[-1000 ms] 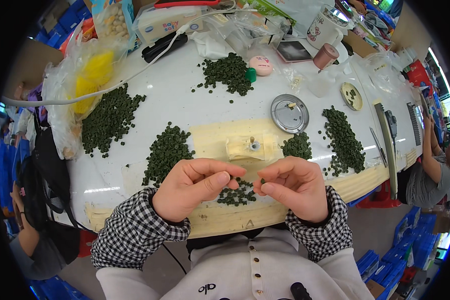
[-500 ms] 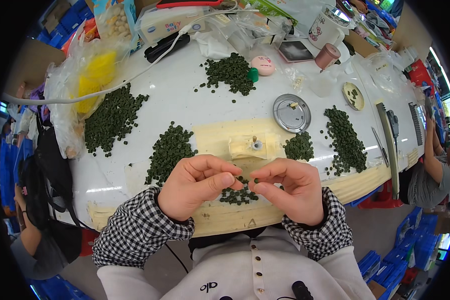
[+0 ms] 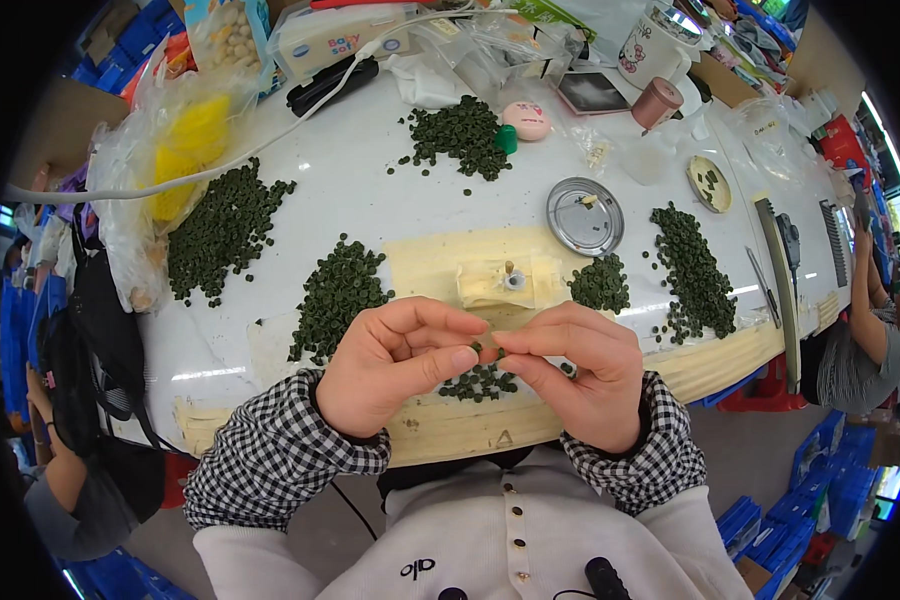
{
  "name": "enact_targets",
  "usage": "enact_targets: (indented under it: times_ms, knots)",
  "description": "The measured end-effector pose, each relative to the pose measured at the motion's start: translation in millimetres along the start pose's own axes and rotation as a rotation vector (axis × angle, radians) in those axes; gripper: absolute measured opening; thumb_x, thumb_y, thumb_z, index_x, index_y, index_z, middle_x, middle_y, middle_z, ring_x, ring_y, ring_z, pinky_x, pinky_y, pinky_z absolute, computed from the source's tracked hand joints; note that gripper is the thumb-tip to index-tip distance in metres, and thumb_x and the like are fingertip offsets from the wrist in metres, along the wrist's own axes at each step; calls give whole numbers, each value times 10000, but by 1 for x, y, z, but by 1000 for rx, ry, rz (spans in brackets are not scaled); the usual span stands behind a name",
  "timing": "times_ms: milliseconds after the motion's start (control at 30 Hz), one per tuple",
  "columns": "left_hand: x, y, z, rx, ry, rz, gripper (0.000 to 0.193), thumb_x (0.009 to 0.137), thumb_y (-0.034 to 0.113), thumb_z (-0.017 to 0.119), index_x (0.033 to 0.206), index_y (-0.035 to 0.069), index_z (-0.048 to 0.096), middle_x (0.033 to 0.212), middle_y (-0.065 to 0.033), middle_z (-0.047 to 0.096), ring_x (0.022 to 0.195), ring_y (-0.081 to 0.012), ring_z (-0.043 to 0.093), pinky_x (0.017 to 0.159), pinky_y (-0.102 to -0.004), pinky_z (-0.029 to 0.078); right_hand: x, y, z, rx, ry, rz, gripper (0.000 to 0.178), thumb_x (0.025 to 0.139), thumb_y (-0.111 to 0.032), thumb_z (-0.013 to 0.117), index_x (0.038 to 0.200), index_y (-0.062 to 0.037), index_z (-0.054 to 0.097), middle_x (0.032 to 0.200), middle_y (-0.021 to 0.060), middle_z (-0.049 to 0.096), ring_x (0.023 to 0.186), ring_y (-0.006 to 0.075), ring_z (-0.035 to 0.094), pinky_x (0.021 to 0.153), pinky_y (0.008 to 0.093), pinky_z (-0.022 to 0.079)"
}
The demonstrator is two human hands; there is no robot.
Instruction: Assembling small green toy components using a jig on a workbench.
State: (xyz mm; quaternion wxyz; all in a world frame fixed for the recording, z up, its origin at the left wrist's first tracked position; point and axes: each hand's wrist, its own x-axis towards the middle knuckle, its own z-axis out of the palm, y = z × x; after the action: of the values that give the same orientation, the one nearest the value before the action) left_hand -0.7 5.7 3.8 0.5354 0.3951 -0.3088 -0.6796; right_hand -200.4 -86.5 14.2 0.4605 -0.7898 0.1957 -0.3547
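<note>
My left hand [image 3: 395,350] and my right hand [image 3: 585,370] meet fingertip to fingertip above the front edge of the table. A small dark green round piece [image 3: 500,352] is pinched between my right thumb and index finger. At the tips of my left thumb and fingers another dark green bit [image 3: 477,346] shows, partly covered. Under the hands lies a small pile of the same green pieces [image 3: 478,383]. Just beyond, a yellowish taped block [image 3: 482,285] carries a small metal fitting [image 3: 513,281].
Larger heaps of green pieces lie left [image 3: 340,300], far left [image 3: 225,230], back [image 3: 460,138] and right [image 3: 692,275]. A round metal lid [image 3: 584,217] sits behind the block. Tweezers [image 3: 762,285] lie at right. A white cable [image 3: 230,172] crosses the back left.
My right fingertips have moved left and slightly up with the green piece, closing the gap to my left fingertips. My left hand has risen slightly.
</note>
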Motion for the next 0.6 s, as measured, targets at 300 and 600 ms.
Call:
enact_targets:
  times_ms: [300,600]
  knots:
    - [0,-1,1,52,1,-108,200,954,164,607,1074,13,660,906,-49,721,756,-21,595,606,-162,416,-2,0,1,-77,-2,-25,273,776,-2,744,1040,-68,729,835,63,642,697,143,631,596,244,510]
    - [-1,2,3,63,-9,-162,198,961,179,596,1048,15,666,874,-40,714,659,2,514,563,-154,385,-3,0,4,-106,-12,-38,294,759,-5,758,1041,-86,736,824,60,632,681,141,618,578,242,501]
